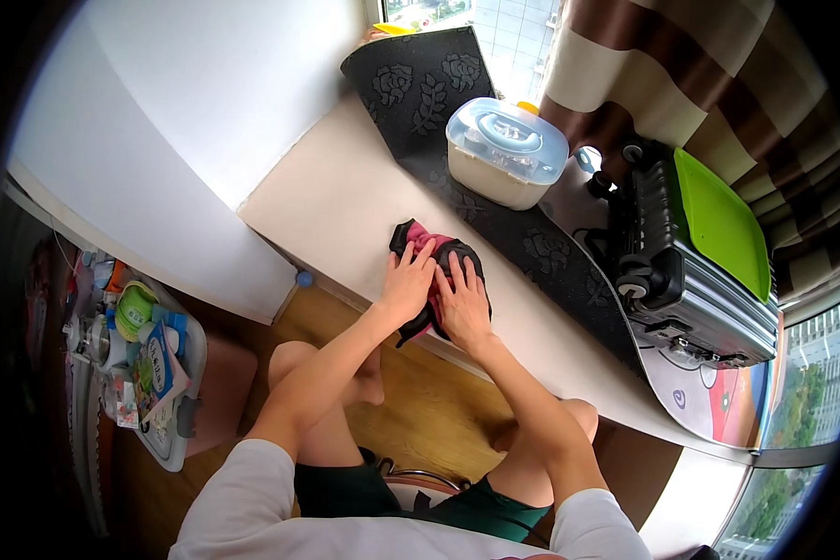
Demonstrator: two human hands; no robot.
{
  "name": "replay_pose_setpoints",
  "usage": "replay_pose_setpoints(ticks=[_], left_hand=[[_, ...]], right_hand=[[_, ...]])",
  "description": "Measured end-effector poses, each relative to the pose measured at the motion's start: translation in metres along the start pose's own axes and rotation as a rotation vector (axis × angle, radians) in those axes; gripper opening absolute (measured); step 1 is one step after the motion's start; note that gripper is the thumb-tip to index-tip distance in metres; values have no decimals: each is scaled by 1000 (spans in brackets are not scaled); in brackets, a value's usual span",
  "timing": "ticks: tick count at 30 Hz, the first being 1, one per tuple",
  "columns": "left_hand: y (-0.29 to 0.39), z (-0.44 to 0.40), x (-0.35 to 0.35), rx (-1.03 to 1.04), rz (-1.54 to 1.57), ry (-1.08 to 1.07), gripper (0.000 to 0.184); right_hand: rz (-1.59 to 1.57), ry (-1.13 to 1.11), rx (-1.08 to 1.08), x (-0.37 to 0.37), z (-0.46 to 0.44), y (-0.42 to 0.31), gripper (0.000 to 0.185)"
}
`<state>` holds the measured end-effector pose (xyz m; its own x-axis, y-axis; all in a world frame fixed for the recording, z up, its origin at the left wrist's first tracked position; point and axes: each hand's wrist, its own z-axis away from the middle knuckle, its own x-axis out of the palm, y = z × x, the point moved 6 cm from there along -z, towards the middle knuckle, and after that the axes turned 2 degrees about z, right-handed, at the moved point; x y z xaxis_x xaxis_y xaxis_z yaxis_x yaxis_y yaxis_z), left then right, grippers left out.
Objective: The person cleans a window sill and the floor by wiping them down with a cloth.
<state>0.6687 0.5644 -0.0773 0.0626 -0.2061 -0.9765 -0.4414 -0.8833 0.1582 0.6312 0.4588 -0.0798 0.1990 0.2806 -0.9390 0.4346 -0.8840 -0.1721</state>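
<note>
A crumpled black and pink cloth (423, 233) lies on the pale ledge (322, 177), close to its front edge, with a part of it hanging over. Flat on the left part of the cloth rests my left hand (408, 283), its fingers stretched out. My right hand (463, 303) lies on the right part, fingers spread. The two hands are side by side, nearly touching at the fingers. Neither hand is closed around the cloth. What lies under the palms is hidden.
Behind the cloth, a black floral mat (546, 245) runs along the ledge, bearing a lidded plastic box (506, 154). A dark suitcase (719, 303) with a green tray (723, 224) stands at the right. A cluttered bin (196, 373) is at the lower left.
</note>
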Motion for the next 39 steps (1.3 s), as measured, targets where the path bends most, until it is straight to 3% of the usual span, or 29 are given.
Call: replay_pose_setpoints(ticks=[9, 14, 24, 39], left_hand=[[53, -4, 4, 175, 93, -74, 38], [103, -3, 6, 328, 130, 47, 27], [176, 7, 21, 602, 302, -9, 24], [148, 13, 24, 575, 294, -4, 44]], right_hand=[[-36, -53, 22, -24, 49, 31, 57], [1, -85, 55, -48, 91, 56, 58], [38, -145, 163, -88, 169, 90, 58], [119, -153, 185, -77, 128, 64, 55]])
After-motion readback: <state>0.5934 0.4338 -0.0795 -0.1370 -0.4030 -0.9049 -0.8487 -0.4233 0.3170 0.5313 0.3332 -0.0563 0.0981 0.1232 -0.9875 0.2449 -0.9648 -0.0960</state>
